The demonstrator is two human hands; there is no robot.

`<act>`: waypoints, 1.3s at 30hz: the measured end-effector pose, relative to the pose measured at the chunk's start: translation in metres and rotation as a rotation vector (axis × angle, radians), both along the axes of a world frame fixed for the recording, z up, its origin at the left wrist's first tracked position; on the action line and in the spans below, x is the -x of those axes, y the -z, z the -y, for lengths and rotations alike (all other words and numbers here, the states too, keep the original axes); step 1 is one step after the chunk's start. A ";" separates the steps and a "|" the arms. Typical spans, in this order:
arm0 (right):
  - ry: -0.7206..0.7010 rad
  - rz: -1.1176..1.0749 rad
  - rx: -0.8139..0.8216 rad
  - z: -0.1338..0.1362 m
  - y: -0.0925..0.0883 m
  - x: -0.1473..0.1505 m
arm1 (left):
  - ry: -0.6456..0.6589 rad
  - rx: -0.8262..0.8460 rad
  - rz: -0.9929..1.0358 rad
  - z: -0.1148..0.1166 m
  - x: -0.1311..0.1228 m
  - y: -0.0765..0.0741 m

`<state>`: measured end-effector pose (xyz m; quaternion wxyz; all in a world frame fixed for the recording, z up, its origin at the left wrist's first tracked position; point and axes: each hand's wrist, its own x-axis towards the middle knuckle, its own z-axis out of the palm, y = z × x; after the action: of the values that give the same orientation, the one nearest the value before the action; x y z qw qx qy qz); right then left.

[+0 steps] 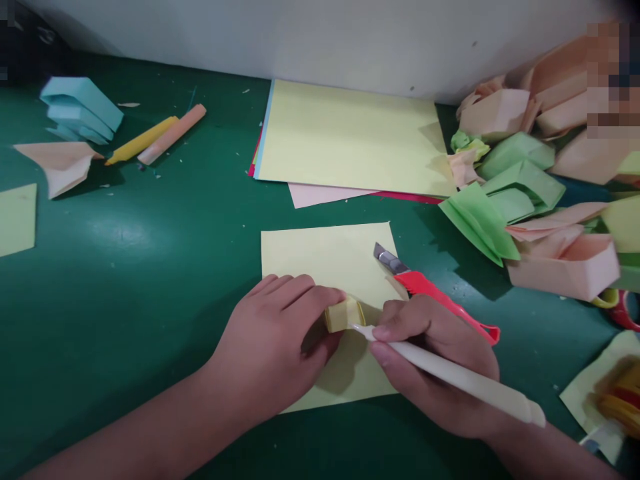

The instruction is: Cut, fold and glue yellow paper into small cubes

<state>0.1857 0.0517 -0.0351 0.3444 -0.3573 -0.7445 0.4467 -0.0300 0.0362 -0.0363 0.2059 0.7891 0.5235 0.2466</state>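
Note:
Pinched between the thumb and forefinger of my left hand point(280, 327) is a small folded yellow paper piece point(345, 316), shaped like a little box. My right hand point(435, 360) grips a white pen point(460, 380), its pale tip touching or very near the lower right edge of the folded piece. Both hands are over a pale yellow paper sheet point(325, 257) on the green table. A red utility knife point(440, 293) with its blade end on the sheet lies just beyond my right hand, which covers part of it.
A stack of coloured paper point(350, 133) lies at the back against a pale wall. Folded green point(525, 180) and peach paper shapes point(565, 267) crowd the right side. At left are a blue paper shape point(83, 107), yellow point(143, 139) and peach paper rolls point(173, 133). A tape roll point(625, 400) sits lower right.

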 end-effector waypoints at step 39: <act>0.007 -0.117 0.127 -0.003 -0.006 -0.001 | 0.010 -0.007 -0.032 0.001 0.000 -0.001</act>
<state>0.1863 0.0543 -0.0293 0.3656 -0.3541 -0.6921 0.5118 -0.0301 0.0348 -0.0355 0.1960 0.7964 0.5218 0.2347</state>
